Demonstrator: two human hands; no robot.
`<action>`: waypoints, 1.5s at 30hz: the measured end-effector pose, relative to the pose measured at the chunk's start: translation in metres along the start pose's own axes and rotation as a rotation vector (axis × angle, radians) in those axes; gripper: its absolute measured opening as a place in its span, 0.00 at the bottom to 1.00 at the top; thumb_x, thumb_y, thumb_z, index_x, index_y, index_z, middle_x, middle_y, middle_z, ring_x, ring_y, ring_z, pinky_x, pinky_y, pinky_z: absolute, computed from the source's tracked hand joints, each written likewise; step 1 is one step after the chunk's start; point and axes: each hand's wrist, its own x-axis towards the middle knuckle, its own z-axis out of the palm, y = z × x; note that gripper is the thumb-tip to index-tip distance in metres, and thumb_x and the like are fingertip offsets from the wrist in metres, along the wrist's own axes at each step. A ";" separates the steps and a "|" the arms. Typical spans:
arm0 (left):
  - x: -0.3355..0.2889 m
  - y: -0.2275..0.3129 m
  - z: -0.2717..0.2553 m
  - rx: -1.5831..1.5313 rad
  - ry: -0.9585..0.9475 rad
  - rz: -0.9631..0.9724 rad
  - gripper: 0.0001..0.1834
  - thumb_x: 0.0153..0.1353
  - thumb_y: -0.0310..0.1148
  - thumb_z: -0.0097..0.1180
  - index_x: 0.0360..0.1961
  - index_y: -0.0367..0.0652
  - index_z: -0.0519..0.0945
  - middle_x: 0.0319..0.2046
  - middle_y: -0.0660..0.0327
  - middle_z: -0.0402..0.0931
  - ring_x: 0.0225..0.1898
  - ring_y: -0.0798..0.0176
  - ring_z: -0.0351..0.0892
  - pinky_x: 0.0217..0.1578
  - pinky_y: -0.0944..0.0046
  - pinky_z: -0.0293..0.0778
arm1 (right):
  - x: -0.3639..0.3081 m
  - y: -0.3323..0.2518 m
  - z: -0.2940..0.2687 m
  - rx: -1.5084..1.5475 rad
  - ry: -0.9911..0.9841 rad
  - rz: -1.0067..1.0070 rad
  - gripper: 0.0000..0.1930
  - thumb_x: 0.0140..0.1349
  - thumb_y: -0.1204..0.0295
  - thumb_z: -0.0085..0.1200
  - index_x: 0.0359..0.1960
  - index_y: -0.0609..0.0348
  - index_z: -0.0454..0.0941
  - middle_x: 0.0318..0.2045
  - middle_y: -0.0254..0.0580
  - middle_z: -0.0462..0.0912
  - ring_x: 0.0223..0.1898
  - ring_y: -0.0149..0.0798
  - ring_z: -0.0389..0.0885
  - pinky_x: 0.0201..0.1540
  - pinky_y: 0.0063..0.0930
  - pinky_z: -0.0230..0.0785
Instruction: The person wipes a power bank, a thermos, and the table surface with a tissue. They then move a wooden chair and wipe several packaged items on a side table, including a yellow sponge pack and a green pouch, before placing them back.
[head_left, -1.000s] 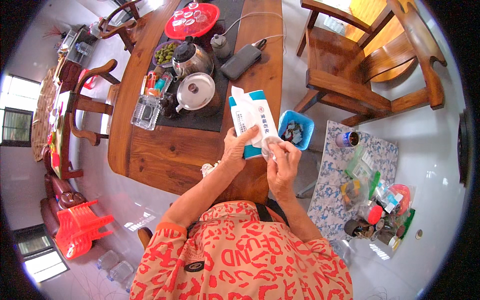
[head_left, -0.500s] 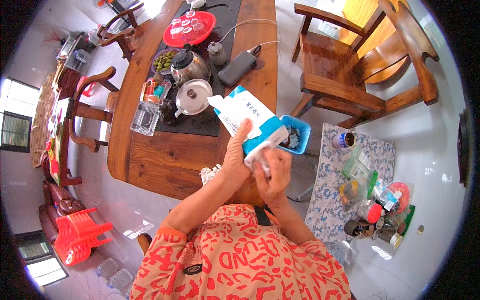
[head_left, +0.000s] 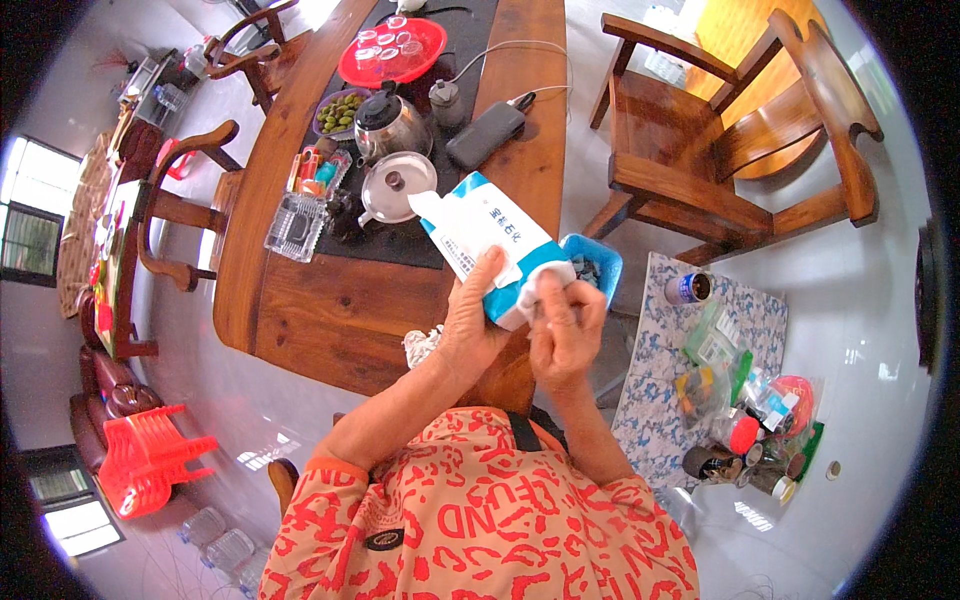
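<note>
My left hand [head_left: 472, 322] is closed around a blue and white tissue box [head_left: 490, 225], its thumb lying on the printed face. The box is held tilted above the near part of the wooden table, with a white tissue sticking out at its far left end. My right hand [head_left: 570, 335] pinches a crumpled white tissue or cloth [head_left: 545, 280] against the end of the box nearest me. Part of that white piece is hidden by the fingers. Just past the box, to the right, stands a blue bin [head_left: 603, 258] with scraps inside.
On the wooden table [head_left: 320, 330] are a lidded pot [head_left: 398, 188], a kettle [head_left: 385, 125], a red tray [head_left: 400, 65] of small cups, a bowl of green fruit [head_left: 340, 112] and a black power bank [head_left: 487, 135]. A wooden chair [head_left: 665, 110] and a low patterned table [head_left: 650, 380] with jars stand right.
My right hand has moved up and right along the end of the box with the white piece. The box stays in my left hand, and the view has shifted slightly.
</note>
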 end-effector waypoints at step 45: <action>-0.088 0.132 -0.109 1.661 -0.166 0.450 0.36 0.46 0.35 0.65 0.55 0.45 0.62 0.42 0.43 0.76 0.44 0.41 0.77 0.43 0.49 0.73 | 0.006 -0.144 0.074 -0.367 -0.472 -0.191 0.18 0.51 0.71 0.53 0.45 0.56 0.78 0.34 0.39 0.72 0.35 0.42 0.73 0.31 0.35 0.69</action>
